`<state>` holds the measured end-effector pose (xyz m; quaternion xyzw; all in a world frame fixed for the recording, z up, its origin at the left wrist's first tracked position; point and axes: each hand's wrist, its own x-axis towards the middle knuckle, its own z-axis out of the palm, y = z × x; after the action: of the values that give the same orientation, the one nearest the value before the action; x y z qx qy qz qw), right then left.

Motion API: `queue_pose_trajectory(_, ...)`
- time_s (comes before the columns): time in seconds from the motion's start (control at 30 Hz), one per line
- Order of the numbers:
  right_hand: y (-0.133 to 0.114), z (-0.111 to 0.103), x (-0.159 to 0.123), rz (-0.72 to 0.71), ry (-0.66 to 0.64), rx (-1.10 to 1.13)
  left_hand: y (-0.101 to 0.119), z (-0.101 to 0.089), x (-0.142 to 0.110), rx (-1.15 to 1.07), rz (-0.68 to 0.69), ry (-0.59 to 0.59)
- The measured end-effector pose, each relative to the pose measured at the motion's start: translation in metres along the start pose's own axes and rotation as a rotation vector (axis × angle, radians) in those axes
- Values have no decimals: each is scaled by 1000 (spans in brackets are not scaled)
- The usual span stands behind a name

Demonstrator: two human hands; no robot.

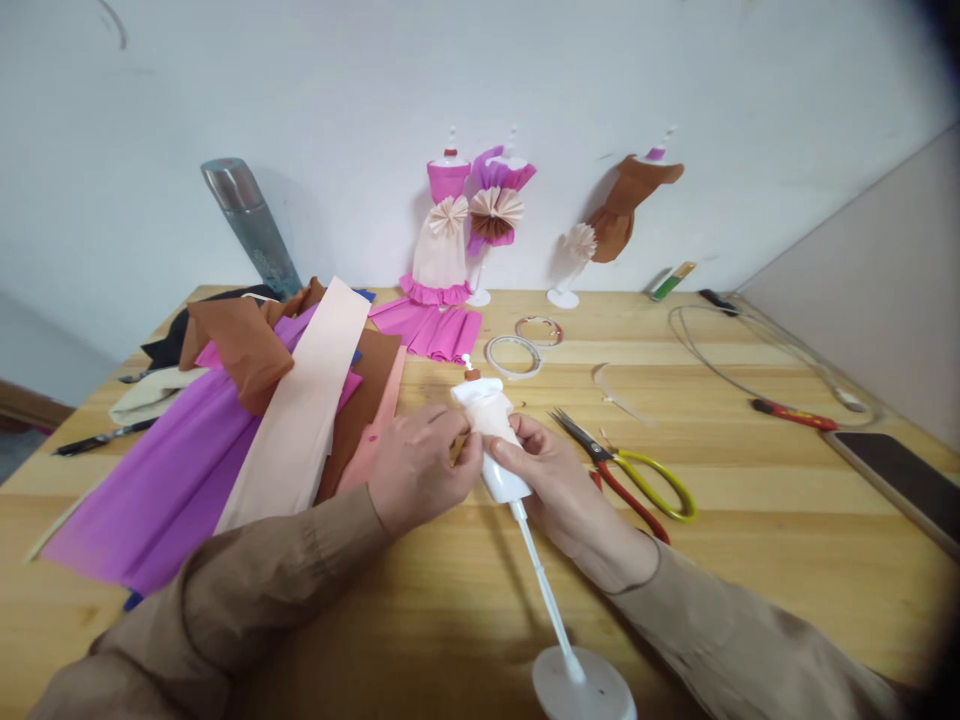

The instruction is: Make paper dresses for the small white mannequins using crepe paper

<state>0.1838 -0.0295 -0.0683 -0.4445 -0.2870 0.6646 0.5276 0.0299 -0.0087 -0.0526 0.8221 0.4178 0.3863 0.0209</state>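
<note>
A small white dress-form mannequin (505,480) on a thin stand tilts away from me, its round base (583,688) near the front edge. Pale crepe paper (491,412) wraps its upper body, and a brown band circles its neck. My right hand (566,495) is closed around the torso from the right, thumb pressing on the front. My left hand (427,455) is closed in a pinch at the left side of the wrap, touching it; what lies between those fingertips is hidden. Scissors (600,455) with yellow and red handles lie just right of my right hand.
Crepe paper sheets (176,465) are piled on the left by a tilted flask (255,225). Dressed mannequins (442,240) stand along the wall. Tape rolls (514,357), a glue tube (673,282), a cable (795,345), a red-handled tool (793,414) and a phone (904,480) lie behind and right.
</note>
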Motion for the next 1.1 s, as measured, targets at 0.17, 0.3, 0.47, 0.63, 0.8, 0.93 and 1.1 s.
queue_pose_trajectory(0.17,1,-1,1,6,14,-23,-4,1,1,44,-8,12)
queue_pose_trajectory(0.3,4,-3,2,10,4,-46,-10,3,1,96,0,46)
queue_pose_trajectory(0.47,12,-8,5,-37,0,-37,-10,4,0,137,29,56)
queue_pose_trajectory(0.63,17,-10,7,-35,0,-27,-12,4,1,179,39,62)
queue_pose_trajectory(0.8,10,-6,3,-9,10,-43,-17,4,3,218,22,64)
queue_pose_trajectory(0.93,6,-4,2,12,12,-52,-15,5,3,258,65,79)
queue_pose_trajectory(1.1,9,-5,4,-18,36,-63,-16,3,4,232,-19,22)
